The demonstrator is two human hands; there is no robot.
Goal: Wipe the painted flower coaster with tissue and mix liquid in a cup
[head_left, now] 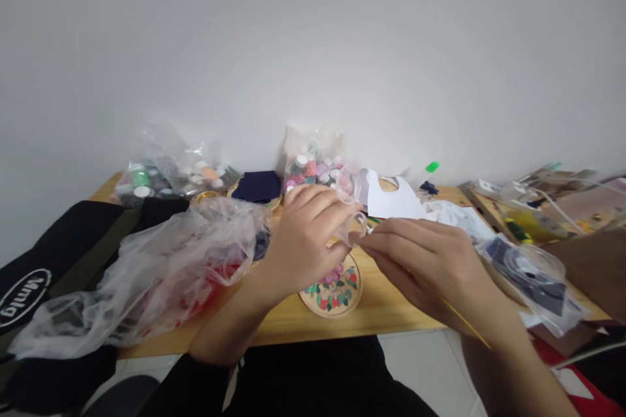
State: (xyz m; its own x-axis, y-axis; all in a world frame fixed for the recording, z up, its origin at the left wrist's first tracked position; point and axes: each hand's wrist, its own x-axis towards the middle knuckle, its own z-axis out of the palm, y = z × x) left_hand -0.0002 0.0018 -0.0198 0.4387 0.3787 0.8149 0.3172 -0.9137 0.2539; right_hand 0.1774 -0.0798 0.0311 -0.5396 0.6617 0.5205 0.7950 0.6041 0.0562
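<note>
My left hand [306, 234] is closed around a small clear plastic cup [359, 227], tilted with its mouth to the right. A clear round lid [347, 185] stands up behind the fingers. My right hand [430, 264] pinches a slim paintbrush [467, 322] with a yellow handle. Its front end is at the cup's mouth, and my fingers hide most of that end. Below my hands a round wooden disc [332, 296], painted with coloured flowers and green leaves, lies on the wooden table [386, 313].
A crumpled clear plastic bag [166, 260] and a black bag [63, 234] lie at left. Behind are bags of small bottles [308, 166], folded navy cloth [257, 186] and white cut paper [396, 199]. A packet [533, 273] and another person's arm [587, 264] are at right.
</note>
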